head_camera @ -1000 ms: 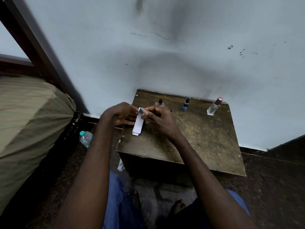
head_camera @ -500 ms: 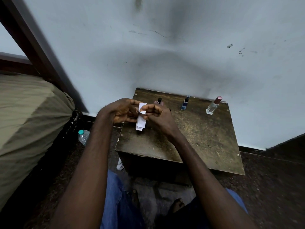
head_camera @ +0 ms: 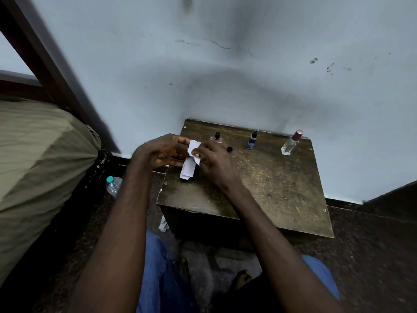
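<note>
**Paper** [head_camera: 189, 164]: white folded strip, over the left rear part of the table [head_camera: 270, 188]. The upper end is crumpled between both hands and the lower end hangs toward the table top. Whether it touches the top cannot be told.

**Left hand** [head_camera: 162, 152]: at the table's left rear edge, fingers curled, pinching the paper's upper left side.

**Right hand** [head_camera: 214, 163]: over the table's left rear part, thumb and fingers clenched on the paper's upper right side, forearm crossing the table's front edge.

**Table**: small, dark worn wood, set against the wall.

**Pink bottle** [head_camera: 217, 137]: upright with a black cap, at the table's rear, just behind the right hand.

**Cap** [head_camera: 229, 149]: black, on the table, just beside the right hand's knuckles.

**Blue bottle** [head_camera: 253, 140]: upright, middle of the table's rear edge.

**Clear bottle** [head_camera: 291, 143]: upright with a pink cap, at the table's right rear.

**Water bottle** [head_camera: 114, 185]: teal cap, on the floor left of the table.

**Scrap** [head_camera: 164, 224]: pale, on the floor at the table's front left corner.

**Bed** [head_camera: 33, 166]: olive cover, well left of the table.
</note>
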